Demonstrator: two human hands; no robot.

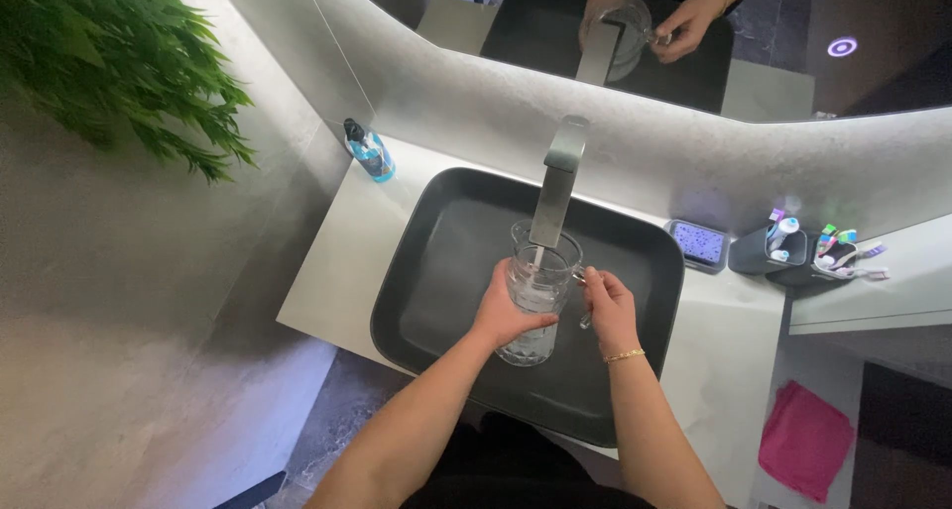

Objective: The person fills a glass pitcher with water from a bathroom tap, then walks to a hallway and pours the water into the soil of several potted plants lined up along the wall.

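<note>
While water runs from the tap point(558, 182), left hand point(506, 311) wraps a clear ribbed jug point(537, 291); right hand point(610, 306), at 3 o'clock, grips its handle.

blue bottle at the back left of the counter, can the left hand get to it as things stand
Probably not right away: the left hand is wrapped around the glass jug under the tap. The path over the sink to the blue bottle looks open.

Soft, even light fills the scene, brightest along the glowing lower edge of the mirror point(615, 83) on the far wall. The pale worktop point(739, 340) reflects it without harsh glare. The dark sink point(446, 261) and the near floor stay dim. The plant point(109, 53) at far left looks slightly soft, and straight lines bow near the edges.
</note>
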